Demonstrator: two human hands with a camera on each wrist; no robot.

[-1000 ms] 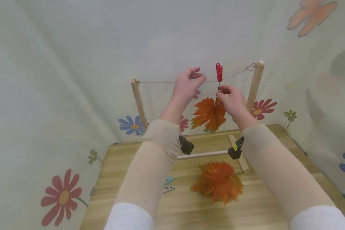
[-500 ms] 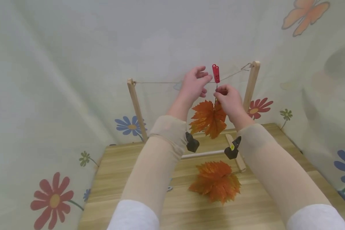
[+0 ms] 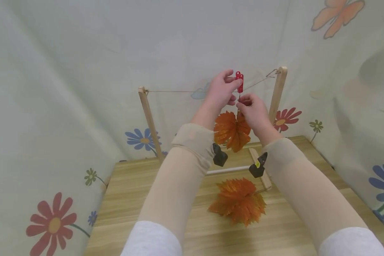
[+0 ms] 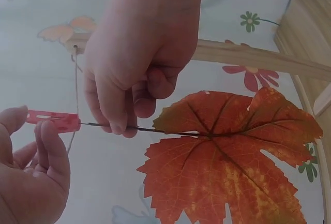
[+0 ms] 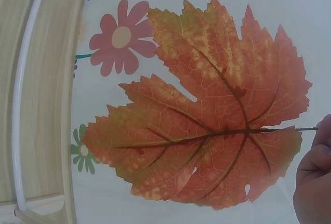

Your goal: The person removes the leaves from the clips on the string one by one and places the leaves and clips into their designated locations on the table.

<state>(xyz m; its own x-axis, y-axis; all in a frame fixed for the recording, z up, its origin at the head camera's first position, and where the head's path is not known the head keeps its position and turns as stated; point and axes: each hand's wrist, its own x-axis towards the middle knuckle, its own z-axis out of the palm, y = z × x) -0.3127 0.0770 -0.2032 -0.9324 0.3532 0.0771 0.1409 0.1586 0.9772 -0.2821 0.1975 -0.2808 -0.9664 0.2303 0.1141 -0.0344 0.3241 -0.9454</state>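
Observation:
A red clothespin stands upright on the string, over the tip of the orange leaf's stem. My left hand is at its handles; in the left wrist view the thumb and a fingertip meet the clothespin from two sides. My right hand pinches the thin dark stem just below the clothespin. The leaf hangs down beneath both hands and fills much of the right wrist view. Part of the right hand's grip is hidden in that view.
Two wooden posts, left and right, hold the string. A second orange leaf lies on the wooden table. Behind it run a white rod and a wooden foot. A flower-printed cloth surrounds the table.
My left hand has moved right, from beside the clothespin onto it. My right hand keeps its pinch on the stem. The left forearm now covers the small clothespins on the table.

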